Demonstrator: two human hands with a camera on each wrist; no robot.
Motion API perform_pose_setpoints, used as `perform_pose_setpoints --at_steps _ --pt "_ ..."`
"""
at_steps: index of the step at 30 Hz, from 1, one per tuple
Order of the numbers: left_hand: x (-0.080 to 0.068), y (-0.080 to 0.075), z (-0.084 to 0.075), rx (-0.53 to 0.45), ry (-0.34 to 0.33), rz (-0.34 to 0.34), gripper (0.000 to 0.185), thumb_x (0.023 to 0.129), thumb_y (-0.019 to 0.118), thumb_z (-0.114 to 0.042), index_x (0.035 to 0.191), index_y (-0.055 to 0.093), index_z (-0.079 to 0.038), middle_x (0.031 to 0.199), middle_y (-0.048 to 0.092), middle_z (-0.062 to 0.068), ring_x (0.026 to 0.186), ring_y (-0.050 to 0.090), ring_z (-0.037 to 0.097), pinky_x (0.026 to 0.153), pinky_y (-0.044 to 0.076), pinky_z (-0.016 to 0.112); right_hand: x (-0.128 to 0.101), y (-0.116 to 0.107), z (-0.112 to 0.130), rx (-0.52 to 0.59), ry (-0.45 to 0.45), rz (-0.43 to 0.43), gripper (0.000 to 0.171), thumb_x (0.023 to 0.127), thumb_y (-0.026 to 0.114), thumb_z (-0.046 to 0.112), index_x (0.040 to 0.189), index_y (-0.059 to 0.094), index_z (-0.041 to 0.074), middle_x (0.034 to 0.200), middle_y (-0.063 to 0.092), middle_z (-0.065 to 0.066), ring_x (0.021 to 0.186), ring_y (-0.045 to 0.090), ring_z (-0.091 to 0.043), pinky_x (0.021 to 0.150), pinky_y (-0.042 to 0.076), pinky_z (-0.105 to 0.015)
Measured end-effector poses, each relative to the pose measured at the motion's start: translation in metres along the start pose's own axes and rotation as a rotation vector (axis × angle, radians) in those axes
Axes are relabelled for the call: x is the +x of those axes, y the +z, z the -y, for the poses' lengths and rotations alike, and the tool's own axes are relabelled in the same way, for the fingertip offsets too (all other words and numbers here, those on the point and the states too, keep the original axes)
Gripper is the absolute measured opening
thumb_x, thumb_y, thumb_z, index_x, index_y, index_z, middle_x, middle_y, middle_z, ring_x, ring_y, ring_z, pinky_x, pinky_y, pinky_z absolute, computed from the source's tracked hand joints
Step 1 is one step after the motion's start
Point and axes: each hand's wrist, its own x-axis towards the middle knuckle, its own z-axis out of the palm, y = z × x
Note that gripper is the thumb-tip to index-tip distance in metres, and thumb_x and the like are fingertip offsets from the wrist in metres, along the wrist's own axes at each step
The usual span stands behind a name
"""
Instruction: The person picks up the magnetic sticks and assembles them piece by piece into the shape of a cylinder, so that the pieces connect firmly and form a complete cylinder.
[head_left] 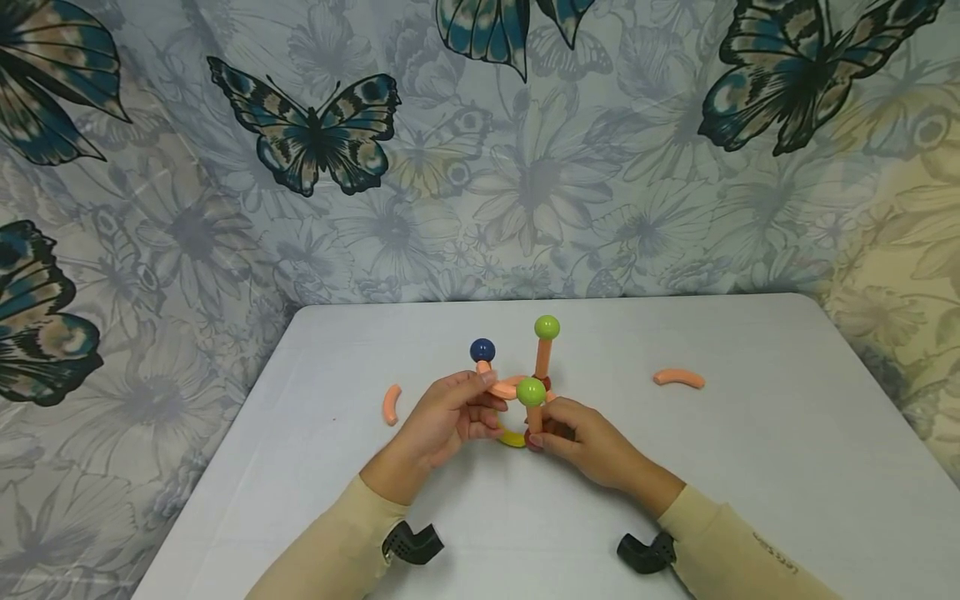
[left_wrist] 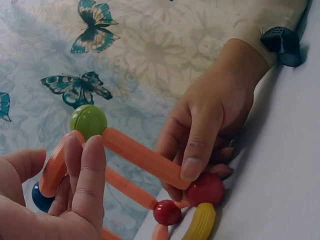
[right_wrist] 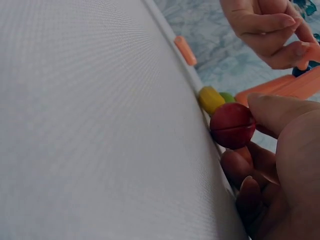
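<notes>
A frame of coloured rods and balls stands near the middle of the white table. My left hand (head_left: 453, 412) pinches a curved orange rod (left_wrist: 56, 167) that meets a green ball (head_left: 531, 392). Below that ball, a straight orange rod (left_wrist: 145, 156) runs down to a red ball (right_wrist: 232, 125). My right hand (head_left: 592, 442) grips this rod's lower end, beside the red ball. A yellow curved rod (head_left: 512, 438) joins the red ball low down. Behind are a blue ball (head_left: 482, 350) and a second green ball (head_left: 547, 327) on an upright orange rod (head_left: 543, 358).
One loose curved orange rod (head_left: 391, 404) lies left of the frame, another curved orange rod (head_left: 678, 378) to the right. The white table (head_left: 750, 467) ends at a butterfly-patterned cloth (head_left: 540, 192) behind. Each sleeve carries a dark wrist device.
</notes>
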Motion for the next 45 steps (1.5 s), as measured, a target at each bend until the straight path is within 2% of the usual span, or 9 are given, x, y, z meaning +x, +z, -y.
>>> perform_pose_setpoints --at_steps 6,10,17,24,30,36,40,45 --pt "0.000 -0.005 -0.001 0.054 0.009 0.000 0.032 0.112 0.061 -0.032 0.109 0.083 -0.009 0.095 0.071 0.007 0.069 0.067 0.015 0.073 0.064 0.036 0.000 0.000 -0.001 -0.001 0.004 -0.004 0.015 0.102 0.080 0.014 0.111 0.071 0.021 0.106 0.069 0.009 0.090 0.067 -0.017 0.078 0.056 -0.033" --pt "-0.001 -0.009 -0.003 0.092 0.010 -0.025 0.033 0.111 0.064 -0.036 0.109 0.082 -0.009 0.098 0.069 0.009 0.071 0.066 0.017 0.071 0.064 0.038 0.000 0.001 -0.002 -0.003 0.007 -0.017 0.015 0.102 0.081 0.017 0.112 0.071 0.022 0.104 0.068 0.007 0.089 0.066 -0.018 0.077 0.055 -0.032" --pt "-0.001 -0.021 -0.010 0.147 0.002 -0.119 0.031 0.111 0.063 -0.035 0.103 0.071 -0.006 0.099 0.069 0.009 0.072 0.061 0.018 0.066 0.062 0.037 0.000 0.000 -0.002 -0.005 0.011 -0.017 0.014 0.105 0.077 0.013 0.111 0.071 0.024 0.108 0.068 0.005 0.092 0.066 -0.018 0.080 0.056 -0.032" --pt "-0.002 -0.053 -0.029 0.115 0.031 -0.256 0.047 0.114 0.056 -0.049 0.108 0.065 -0.002 0.098 0.068 0.009 0.076 0.060 0.020 0.066 0.057 0.033 -0.001 -0.001 -0.001 -0.026 0.017 -0.017 0.015 0.104 0.078 0.015 0.110 0.071 0.027 0.102 0.066 0.008 0.088 0.063 -0.018 0.075 0.054 -0.031" --pt "-0.007 -0.088 -0.043 0.045 0.063 -0.309 0.052 0.114 0.052 -0.055 0.110 0.063 -0.005 0.101 0.068 0.008 0.083 0.059 0.021 0.073 0.055 0.032 -0.002 -0.001 -0.003 -0.011 0.022 -0.011 0.011 0.104 0.079 0.021 0.111 0.072 0.026 0.103 0.067 0.007 0.089 0.064 -0.019 0.076 0.054 -0.031" --pt "-0.011 -0.121 -0.046 -0.003 0.114 -0.358 0.053 0.115 0.048 -0.056 0.110 0.064 -0.006 0.104 0.067 0.009 0.086 0.061 0.023 0.078 0.054 0.035 -0.001 0.000 -0.004 -0.014 0.014 -0.012 0.016 0.101 0.082 0.019 0.114 0.073 0.023 0.106 0.069 0.009 0.089 0.065 -0.018 0.076 0.055 -0.031" --pt "-0.011 -0.134 -0.045 0.007 0.118 -0.383 0.053 0.115 0.048 -0.057 0.112 0.063 -0.006 0.105 0.066 0.008 0.089 0.061 0.023 0.079 0.054 0.034 -0.001 0.000 -0.005 -0.025 0.006 -0.018 0.021 0.099 0.085 0.015 0.114 0.074 0.023 0.105 0.069 0.009 0.088 0.064 -0.017 0.075 0.055 -0.030" --pt "-0.012 -0.142 -0.046 0.028 0.095 -0.426 0.054 0.115 0.046 -0.057 0.116 0.061 -0.005 0.105 0.066 0.007 0.088 0.060 0.021 0.077 0.054 0.032 -0.002 0.000 -0.005 -0.045 -0.004 -0.032 0.023 0.096 0.088 0.012 0.112 0.073 0.021 0.103 0.067 0.008 0.088 0.063 -0.014 0.074 0.055 -0.029"
